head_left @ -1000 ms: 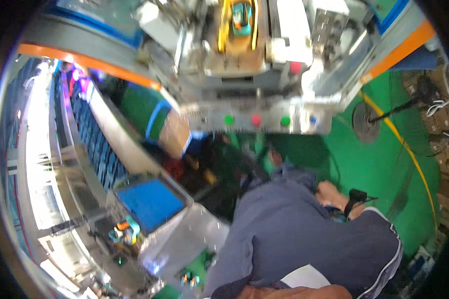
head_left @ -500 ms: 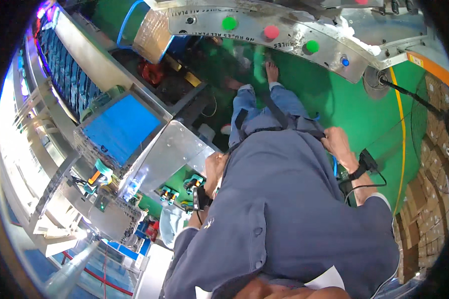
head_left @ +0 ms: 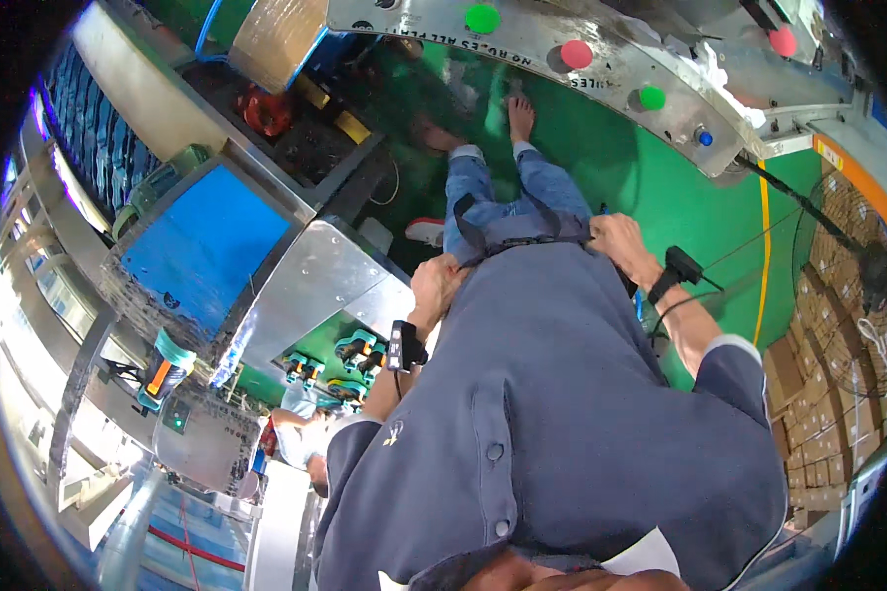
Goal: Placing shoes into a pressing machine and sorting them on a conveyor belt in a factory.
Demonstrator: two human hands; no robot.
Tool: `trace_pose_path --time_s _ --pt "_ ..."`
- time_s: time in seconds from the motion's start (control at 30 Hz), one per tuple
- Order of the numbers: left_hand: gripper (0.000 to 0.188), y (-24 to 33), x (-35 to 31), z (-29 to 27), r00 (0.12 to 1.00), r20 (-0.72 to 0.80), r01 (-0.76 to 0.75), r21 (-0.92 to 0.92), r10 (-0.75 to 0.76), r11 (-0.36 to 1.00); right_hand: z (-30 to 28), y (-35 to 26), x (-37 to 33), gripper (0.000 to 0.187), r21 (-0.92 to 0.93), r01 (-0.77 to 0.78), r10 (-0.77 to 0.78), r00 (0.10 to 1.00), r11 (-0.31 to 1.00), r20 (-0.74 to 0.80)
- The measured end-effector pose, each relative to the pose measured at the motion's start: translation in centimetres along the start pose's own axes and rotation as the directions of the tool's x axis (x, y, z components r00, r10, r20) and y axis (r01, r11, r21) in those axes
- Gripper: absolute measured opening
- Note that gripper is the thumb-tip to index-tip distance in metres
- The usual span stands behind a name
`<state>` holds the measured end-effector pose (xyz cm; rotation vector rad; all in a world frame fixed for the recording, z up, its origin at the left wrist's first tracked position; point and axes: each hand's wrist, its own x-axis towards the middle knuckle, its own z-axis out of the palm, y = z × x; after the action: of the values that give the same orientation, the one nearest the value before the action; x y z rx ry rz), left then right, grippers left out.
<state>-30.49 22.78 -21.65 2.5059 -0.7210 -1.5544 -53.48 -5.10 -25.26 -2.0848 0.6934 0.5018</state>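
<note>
1. Left hand [head_left: 439, 286]. I see it at the wearer's left hip, fingers curled inward against the edge of the dark blue-grey buttoned cloth jacket [head_left: 601, 394]. The fingertips are hidden; I cannot tell whether they pinch cloth or only rest there.

2. Right hand [head_left: 619, 241]. It sits at the opposite hip, fingers bent at the end of the waist strap. Whether they pinch strap or hem, I cannot tell.

3. Black fabric waist strap [head_left: 537, 239]. It crosses the front of the waist between the two hands, above the blue denim jeans [head_left: 570, 197]. I judge that the hands stand at either side because its ends run round the hips there.

4. Black box-shaped wrist devices [head_left: 402, 347] [head_left: 682, 264]. One is strapped to each wrist, behind the hand, presumably so that the palms and fingers remain unencumbered.

5. Grey metal control panel [head_left: 517, 44]. Its round green and red buttons face the wearer, probably for easy pressing from a standing position.

6. Blue rectangular panel [head_left: 207, 246]. It lies to the left beside a silver sheet-metal surface [head_left: 320, 276], well apart from the right hand; I take its flat face as meant for setting work down.
</note>
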Motion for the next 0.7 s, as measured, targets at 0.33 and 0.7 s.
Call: trace_pose_path --time_s 0.33,0.7 --pt "0.031 -1.3 1.8 0.4 0.993 0.034 0.117 -0.138 -0.113 0.984 -1.3 0.2 -2.3 0.011 -0.028 -0.148 0.150 0.984 0.989 0.091" --pt "0.021 -2.9 4.6 3.5 0.945 0.320 0.200 -0.412 -0.064 0.889 6.0 -3.1 9.4 0.023 0.029 0.085 -0.089 0.906 0.996 0.414"
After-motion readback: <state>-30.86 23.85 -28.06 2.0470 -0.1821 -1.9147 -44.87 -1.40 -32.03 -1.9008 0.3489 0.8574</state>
